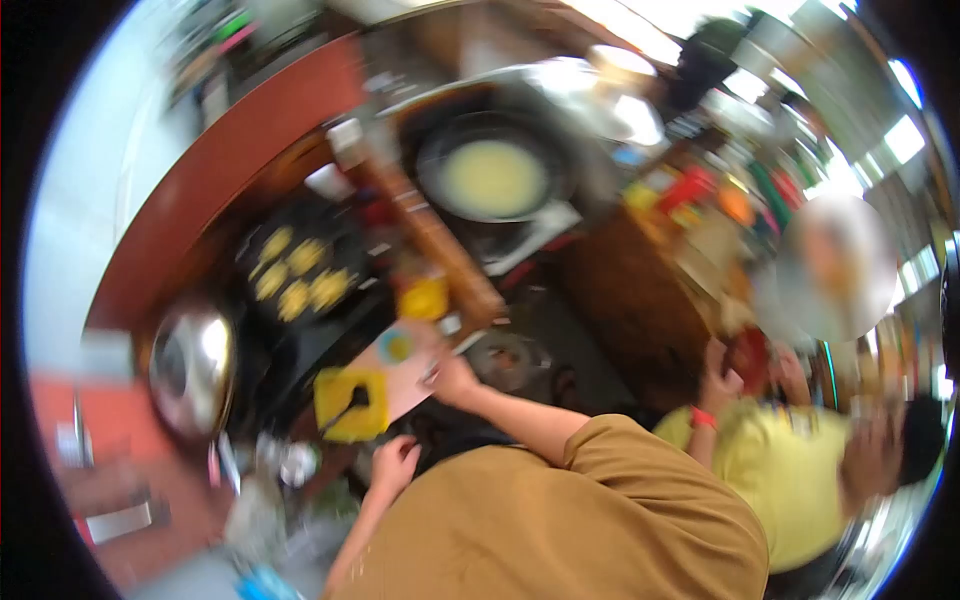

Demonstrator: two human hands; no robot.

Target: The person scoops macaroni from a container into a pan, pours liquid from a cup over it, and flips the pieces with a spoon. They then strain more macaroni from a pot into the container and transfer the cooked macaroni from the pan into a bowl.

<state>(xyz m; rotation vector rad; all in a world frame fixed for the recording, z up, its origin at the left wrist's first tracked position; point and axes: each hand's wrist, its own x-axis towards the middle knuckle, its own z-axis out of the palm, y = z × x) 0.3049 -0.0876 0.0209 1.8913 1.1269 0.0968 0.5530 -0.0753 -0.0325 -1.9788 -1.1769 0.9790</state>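
My right hand [454, 377] is at the right edge of a pink board [408, 352], its fingers closed on something I cannot make out. On the board lies a small round yellow and pale blue item [396, 347]. A square yellow tray [342, 426] overlaps the board's lower left, and a dark spoon-like utensil [352, 401] rests across it. Lower down, near the tray's right corner, my left hand [394, 466] has its fingers curled together with nothing visible in them. Motion blurs both hands.
A black pan [350, 238] holds several yellow pieces at left, beside a shiny metal lid [192, 370]. Pale yellow liquid [495, 178] fills a round pan beyond a wooden bar [430, 225]. A yellow cup [423, 298] stands near the bar. At right is a person in a yellow shirt [775, 470].
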